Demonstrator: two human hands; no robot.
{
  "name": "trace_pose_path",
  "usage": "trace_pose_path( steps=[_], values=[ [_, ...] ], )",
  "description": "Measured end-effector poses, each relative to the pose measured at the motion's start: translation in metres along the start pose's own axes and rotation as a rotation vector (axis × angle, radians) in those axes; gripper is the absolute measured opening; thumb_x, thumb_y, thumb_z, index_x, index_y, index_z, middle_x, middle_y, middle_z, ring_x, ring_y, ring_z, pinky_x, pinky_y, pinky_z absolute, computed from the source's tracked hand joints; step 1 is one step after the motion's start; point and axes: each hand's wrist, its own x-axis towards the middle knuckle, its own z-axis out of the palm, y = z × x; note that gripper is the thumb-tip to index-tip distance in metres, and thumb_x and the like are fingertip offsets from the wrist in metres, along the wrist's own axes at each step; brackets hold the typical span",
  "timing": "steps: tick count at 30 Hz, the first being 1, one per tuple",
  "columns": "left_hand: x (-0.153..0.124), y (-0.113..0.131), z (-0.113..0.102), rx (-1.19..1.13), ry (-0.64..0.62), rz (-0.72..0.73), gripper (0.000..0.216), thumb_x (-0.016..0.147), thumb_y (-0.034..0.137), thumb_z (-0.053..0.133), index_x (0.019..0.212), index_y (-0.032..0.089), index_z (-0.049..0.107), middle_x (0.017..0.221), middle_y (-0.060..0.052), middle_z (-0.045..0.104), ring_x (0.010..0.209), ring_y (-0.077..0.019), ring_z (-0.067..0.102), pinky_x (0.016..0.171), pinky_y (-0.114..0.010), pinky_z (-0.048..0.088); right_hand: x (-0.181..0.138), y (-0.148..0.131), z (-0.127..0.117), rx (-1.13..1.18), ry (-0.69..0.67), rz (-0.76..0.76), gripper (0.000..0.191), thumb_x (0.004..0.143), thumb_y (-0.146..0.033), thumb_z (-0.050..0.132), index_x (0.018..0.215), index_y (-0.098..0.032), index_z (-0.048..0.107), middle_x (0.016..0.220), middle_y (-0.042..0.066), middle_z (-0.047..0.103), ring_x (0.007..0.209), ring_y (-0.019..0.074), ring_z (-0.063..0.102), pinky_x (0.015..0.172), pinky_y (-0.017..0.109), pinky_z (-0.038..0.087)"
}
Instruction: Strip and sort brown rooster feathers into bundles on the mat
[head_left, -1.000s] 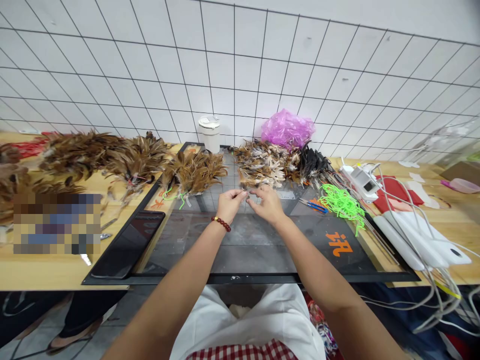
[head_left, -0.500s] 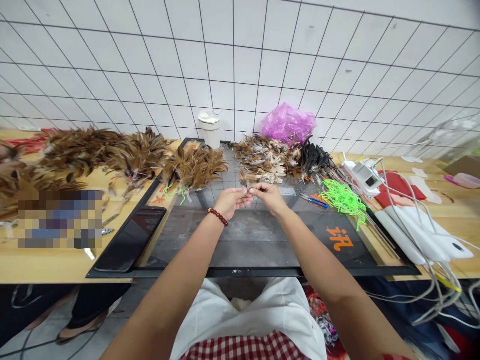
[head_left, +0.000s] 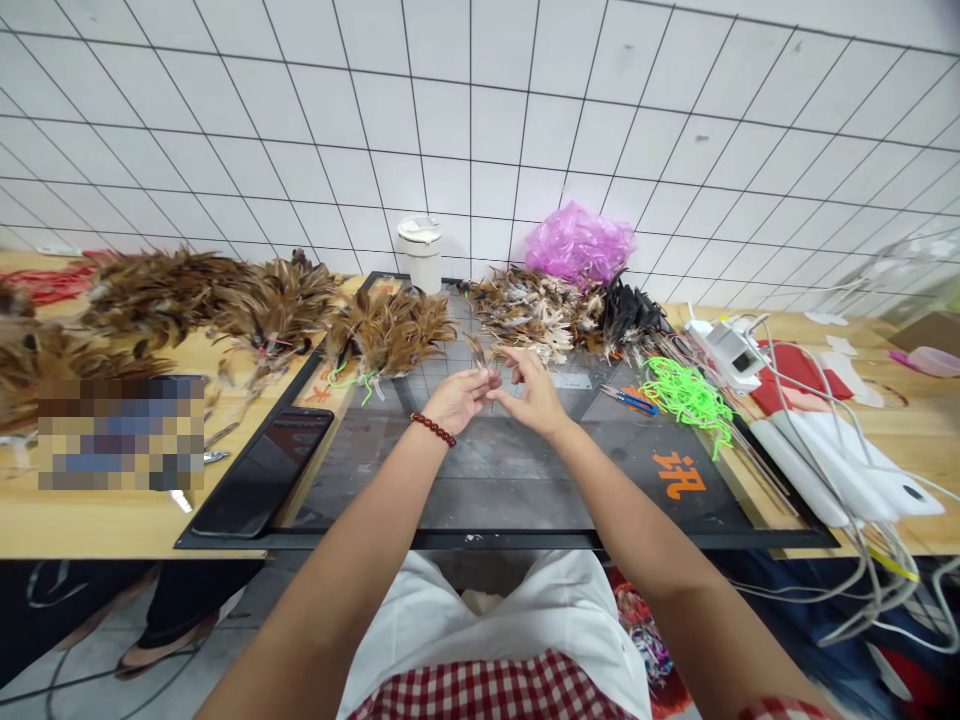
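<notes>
My left hand point(head_left: 461, 398), with a beaded bracelet on its wrist, pinches a few small brown feathers point(head_left: 475, 348) whose tips stand up beyond the fingers. Close against it is my right hand point(head_left: 534, 392), its thumb reaching to the left fingertips and its index finger raised apart from the thumb. I see nothing gripped in that right hand. Both hands are over the middle of the dark glass-topped panel point(head_left: 517, 505). Beyond them lie a bunch of brown feathers point(head_left: 394, 330) and a pile of pale and brown feathers point(head_left: 525, 310).
Blue-handled snips point(head_left: 631, 400) and bright green cord point(head_left: 686, 395) lie to the right, near a white power strip point(head_left: 840, 470) with cables. A phone point(head_left: 262, 475) rests at left. A white cup point(head_left: 420, 255) and pink plastic bag point(head_left: 580, 245) stand by the tiled wall.
My right index finger has lifted and parted from the thumb, where both hands pinched together before. The feathers in my left hand now show more clearly, pointing up.
</notes>
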Motion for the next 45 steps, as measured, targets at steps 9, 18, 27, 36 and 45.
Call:
trace_pose_path(
  steps=[9, 18, 27, 36, 45],
  values=[
    [0.002, -0.003, -0.001, 0.019, -0.051, -0.011, 0.008, 0.07, 0.012, 0.068, 0.073, 0.01, 0.062, 0.079, -0.007, 0.066, 0.075, -0.0126, 0.063, 0.083, -0.033, 0.049, -0.001, 0.0, 0.003, -0.026, -0.028, 0.023, 0.059, 0.079, -0.037, 0.057, 0.133, -0.022, 0.039, 0.112, 0.011, 0.052, 0.076, 0.0173, 0.05, 0.082, 0.037, 0.044],
    [-0.005, -0.003, 0.002, 0.267, -0.163, -0.1, 0.012, 0.07, 0.019, 0.069, 0.068, 0.01, 0.061, 0.062, -0.004, 0.061, 0.056, -0.0101, 0.059, 0.054, -0.021, 0.047, 0.005, 0.009, -0.001, 0.714, -0.217, 0.384, 0.032, 0.069, -0.047, 0.067, 0.074, -0.017, 0.061, 0.066, -0.002, 0.055, 0.061, 0.0087, 0.047, 0.061, 0.023, 0.039],
    [-0.011, -0.001, 0.006, 0.31, -0.252, -0.187, 0.02, 0.071, 0.027, 0.07, 0.081, 0.009, 0.066, 0.087, -0.013, 0.068, 0.077, -0.0188, 0.066, 0.069, -0.031, 0.053, 0.004, 0.001, 0.001, 0.756, -0.077, 0.492, 0.037, 0.06, -0.044, 0.074, 0.058, -0.017, 0.05, 0.053, -0.006, 0.048, 0.051, 0.0071, 0.044, 0.052, 0.021, 0.036],
    [0.0, -0.004, 0.003, 0.008, -0.048, -0.045, 0.003, 0.075, 0.014, 0.064, 0.073, 0.012, 0.065, 0.079, -0.006, 0.067, 0.069, -0.01, 0.061, 0.079, -0.03, 0.049, 0.005, 0.004, 0.005, 0.478, -0.034, 0.298, 0.064, 0.051, -0.036, 0.08, 0.107, -0.022, 0.054, 0.085, -0.002, 0.048, 0.059, 0.0066, 0.036, 0.055, 0.021, 0.036],
    [-0.002, -0.006, 0.003, 0.098, -0.138, -0.057, 0.006, 0.075, 0.017, 0.066, 0.073, 0.011, 0.064, 0.072, -0.006, 0.065, 0.066, -0.0108, 0.061, 0.064, -0.023, 0.049, 0.006, 0.002, -0.001, 0.652, -0.128, 0.422, 0.044, 0.062, -0.046, 0.073, 0.094, -0.018, 0.062, 0.072, -0.002, 0.053, 0.061, 0.0083, 0.044, 0.058, 0.022, 0.038]
  ],
)
